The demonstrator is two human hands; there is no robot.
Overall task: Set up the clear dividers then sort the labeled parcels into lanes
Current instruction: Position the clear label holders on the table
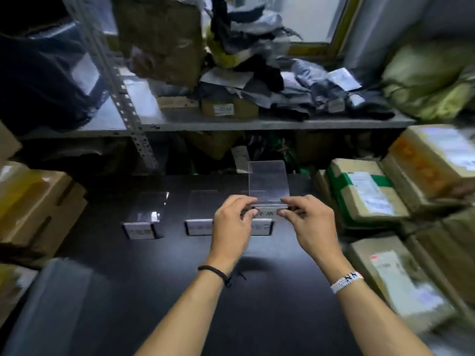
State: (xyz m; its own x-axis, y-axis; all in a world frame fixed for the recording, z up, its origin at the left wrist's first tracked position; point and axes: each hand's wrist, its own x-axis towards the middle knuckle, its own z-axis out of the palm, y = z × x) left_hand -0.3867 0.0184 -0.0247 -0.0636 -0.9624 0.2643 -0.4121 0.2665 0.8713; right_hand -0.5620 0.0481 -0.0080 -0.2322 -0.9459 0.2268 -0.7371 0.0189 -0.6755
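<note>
A clear divider (268,179) with a white label strip at its near edge is held above the black table (154,278). My left hand (232,224) pinches its left near corner and my right hand (311,224) pinches its right near corner. Three more clear dividers stand on the table: one at the left (145,217), one in the middle (199,214), and one (262,227) partly hidden under my hands. Labeled brown parcels (365,194) are stacked at the right of the table.
Cardboard boxes (38,209) crowd the table's left side. A metal shelf (231,123) behind the table holds grey mailer bags (321,96) and small boxes. A slotted steel upright (123,98) rises at the left. A grey bag (48,312) lies at the near left.
</note>
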